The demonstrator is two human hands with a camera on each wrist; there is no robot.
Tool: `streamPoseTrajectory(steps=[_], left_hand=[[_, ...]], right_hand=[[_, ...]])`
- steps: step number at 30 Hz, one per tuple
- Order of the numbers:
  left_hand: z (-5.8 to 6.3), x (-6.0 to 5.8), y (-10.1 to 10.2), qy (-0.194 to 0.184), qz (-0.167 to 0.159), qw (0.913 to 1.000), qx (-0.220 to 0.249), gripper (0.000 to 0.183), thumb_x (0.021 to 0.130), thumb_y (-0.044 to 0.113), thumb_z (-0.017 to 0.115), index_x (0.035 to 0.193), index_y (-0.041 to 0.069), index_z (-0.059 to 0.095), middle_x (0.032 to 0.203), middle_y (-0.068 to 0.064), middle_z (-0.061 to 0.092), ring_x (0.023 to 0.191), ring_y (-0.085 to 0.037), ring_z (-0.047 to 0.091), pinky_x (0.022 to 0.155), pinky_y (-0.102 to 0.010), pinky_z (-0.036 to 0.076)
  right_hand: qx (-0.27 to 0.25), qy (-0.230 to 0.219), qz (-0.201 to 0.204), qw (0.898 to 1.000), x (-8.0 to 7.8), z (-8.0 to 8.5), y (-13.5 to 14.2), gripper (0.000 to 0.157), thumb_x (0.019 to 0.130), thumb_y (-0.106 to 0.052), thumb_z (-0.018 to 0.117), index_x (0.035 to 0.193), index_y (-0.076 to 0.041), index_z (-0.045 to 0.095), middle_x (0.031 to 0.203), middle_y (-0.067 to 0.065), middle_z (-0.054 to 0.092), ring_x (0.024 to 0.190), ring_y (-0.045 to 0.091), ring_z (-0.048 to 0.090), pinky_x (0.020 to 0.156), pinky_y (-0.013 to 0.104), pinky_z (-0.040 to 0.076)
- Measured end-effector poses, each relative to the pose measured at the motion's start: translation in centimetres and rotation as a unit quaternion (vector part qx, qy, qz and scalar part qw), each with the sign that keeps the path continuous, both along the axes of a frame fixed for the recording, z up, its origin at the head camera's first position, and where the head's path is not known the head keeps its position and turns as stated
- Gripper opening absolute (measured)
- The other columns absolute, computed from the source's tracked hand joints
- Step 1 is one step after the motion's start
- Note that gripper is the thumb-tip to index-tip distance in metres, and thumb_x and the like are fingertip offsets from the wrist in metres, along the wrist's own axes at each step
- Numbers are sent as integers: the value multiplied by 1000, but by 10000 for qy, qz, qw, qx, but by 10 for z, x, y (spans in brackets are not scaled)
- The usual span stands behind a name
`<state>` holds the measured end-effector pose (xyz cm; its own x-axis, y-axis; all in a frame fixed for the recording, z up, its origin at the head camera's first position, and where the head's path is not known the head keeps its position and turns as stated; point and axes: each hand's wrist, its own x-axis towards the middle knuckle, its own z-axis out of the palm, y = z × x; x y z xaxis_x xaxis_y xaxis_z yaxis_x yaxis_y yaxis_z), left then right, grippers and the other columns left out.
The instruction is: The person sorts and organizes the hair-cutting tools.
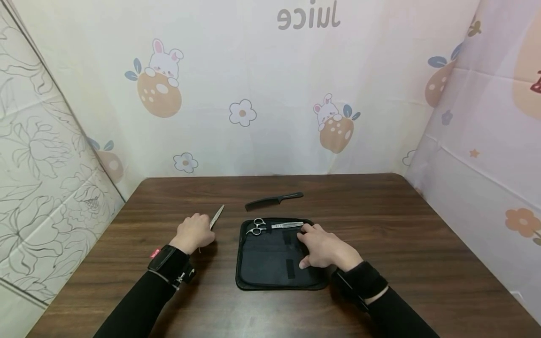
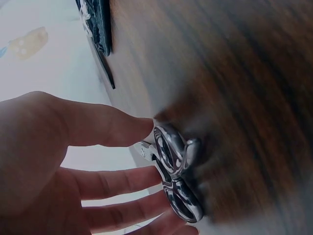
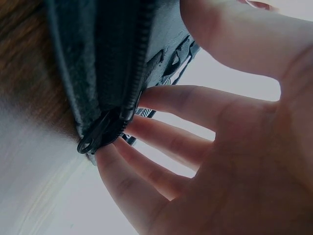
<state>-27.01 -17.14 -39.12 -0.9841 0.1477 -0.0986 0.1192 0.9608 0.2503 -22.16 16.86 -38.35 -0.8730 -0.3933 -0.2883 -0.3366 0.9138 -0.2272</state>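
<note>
Silver scissors: we see the slim, shiny metal pair [image 1: 217, 217] on the left side of the brown wood-grain table [image 1: 380, 225], blades pointing away from us and slanting rightward.
Left hand: this one [image 1: 195, 233] is nearer to them; its thumb and fingers pinch the ringed handle, so the blades run out ahead of the grip.
Scissors to case: we judge the sideways gap to matter most, since the black, round-cornered zip case [image 1: 264, 263] lies to the right of the left hand, well apart from it, and the blades slant across the far-to-near direction.
Right hand: its fingers [image 3: 161, 139] are extended and hold nothing that we can see; the hand [image 1: 325, 247] rests at the case's right side, fingertips touching the zipped edge.
Case contents: we find silver thinning scissors with a toothed blade [image 1: 286, 225] lying crosswise near the far edge, under a black strap; two further straps show on the inner face.
Black comb: the long-handled plastic-looking one [image 1: 272, 201] lies just beyond the case.
</note>
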Motion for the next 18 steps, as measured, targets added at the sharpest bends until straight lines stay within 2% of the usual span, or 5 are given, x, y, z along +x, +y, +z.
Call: streamPoseTrajectory(steps=[11,18], left_hand=[[-5,-7,-4,-74,-30,9998,160,14,85,6,66,72,8,61,76,-9,58,67,-28,57,56,-41,47],[-5,-8,-7,-89,-240,9997,65,22,88,16,74,74,8,58,70,-8,56,62,-25,54,57,-38,43]], right_hand=[[-41,49,-16,10000,1,1,0,73,85,-30,84,145,0,54,152,17,42,138,38,39,96,60,45],[-23,51,-8,10000,1,1,0,73,85,-30,84,144,-1,55,151,16,42,137,38,40,94,60,46]])
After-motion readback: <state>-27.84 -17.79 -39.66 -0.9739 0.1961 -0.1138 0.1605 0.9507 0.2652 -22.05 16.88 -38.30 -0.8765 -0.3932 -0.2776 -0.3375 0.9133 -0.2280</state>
